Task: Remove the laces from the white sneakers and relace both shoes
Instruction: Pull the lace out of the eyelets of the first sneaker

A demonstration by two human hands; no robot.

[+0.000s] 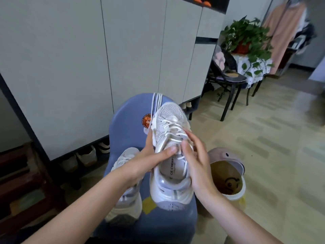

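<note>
A white sneaker (168, 187) is held up over a blue stool (130, 124), toe pointing away from me, with its white lace (173, 131) threaded across the upper eyelets. My left hand (154, 157) grips the shoe's left side, thumb laid across the tongue. My right hand (195, 155) holds the right side, with thumb and fingers pinching the lace near the top eyelets. A loose lace (156, 101) hangs over the stool's far edge. The second white sneaker (125, 196) lies on the stool under my left forearm, partly hidden.
A small bin (226, 178) with a pink lid stands on the floor right of the stool. White cabinet doors (88, 59) fill the left and back, shoes beneath them. A black chair (228, 80) and a potted plant (246, 37) stand at the far right.
</note>
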